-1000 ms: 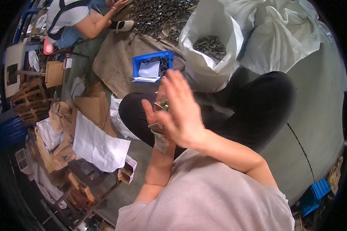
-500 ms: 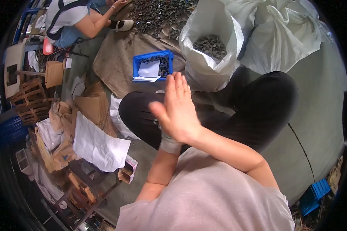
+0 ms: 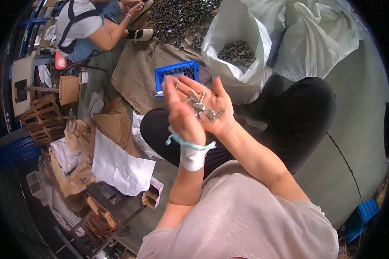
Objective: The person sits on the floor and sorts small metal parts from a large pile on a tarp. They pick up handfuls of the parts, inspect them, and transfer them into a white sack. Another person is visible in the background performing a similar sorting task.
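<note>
Bolts [image 3: 199, 106] lie on the spread right hand [image 3: 221, 102], outstretched left hand [image 3: 186, 119] beside it.

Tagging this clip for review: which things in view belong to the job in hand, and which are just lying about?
Likely in the job:
T-shaped metal pieces on the open right hand, left hand beside it;
perhaps the blue bin and open white sack, both holding small pieces.

Apparently just lying about:
cardboard sheets;
white sheet;
open carton;
blue container, lower right.
</note>
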Tool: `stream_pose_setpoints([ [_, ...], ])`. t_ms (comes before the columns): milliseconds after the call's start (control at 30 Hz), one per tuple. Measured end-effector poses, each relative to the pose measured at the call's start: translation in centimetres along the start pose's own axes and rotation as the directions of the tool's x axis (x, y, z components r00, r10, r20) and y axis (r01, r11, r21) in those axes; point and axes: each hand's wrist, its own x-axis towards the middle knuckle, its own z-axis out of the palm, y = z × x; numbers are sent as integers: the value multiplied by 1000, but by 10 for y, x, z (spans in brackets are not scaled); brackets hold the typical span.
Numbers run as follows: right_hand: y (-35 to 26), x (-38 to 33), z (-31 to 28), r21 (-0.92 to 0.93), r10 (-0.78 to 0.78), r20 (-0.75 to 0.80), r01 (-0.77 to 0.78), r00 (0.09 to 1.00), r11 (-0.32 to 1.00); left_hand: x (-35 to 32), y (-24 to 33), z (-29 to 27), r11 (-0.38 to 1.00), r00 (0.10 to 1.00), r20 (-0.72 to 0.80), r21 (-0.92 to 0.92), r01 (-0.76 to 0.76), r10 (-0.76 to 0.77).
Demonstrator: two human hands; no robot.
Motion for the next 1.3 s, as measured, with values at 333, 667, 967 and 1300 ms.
stream_pose_setpoints([
  [333,7,-6,8,-10,-20,47,20,999,1000,-21,7,-10,944,987,-14,-292,-154,157],
  [667,0,-9,2,9,19,96,-20,995,1000,-51,-16,-46,993,995,49,-71,90,-86],
  [967,4,-10,0,46,55,79,-59,995,997,-58,-8,-42,991,990,-76,-80,110,-116],
  [1300,5,-10,-3,59,86,106,-93,991,994,-57,0,-41,921,979,-26,344,-180,201],
])
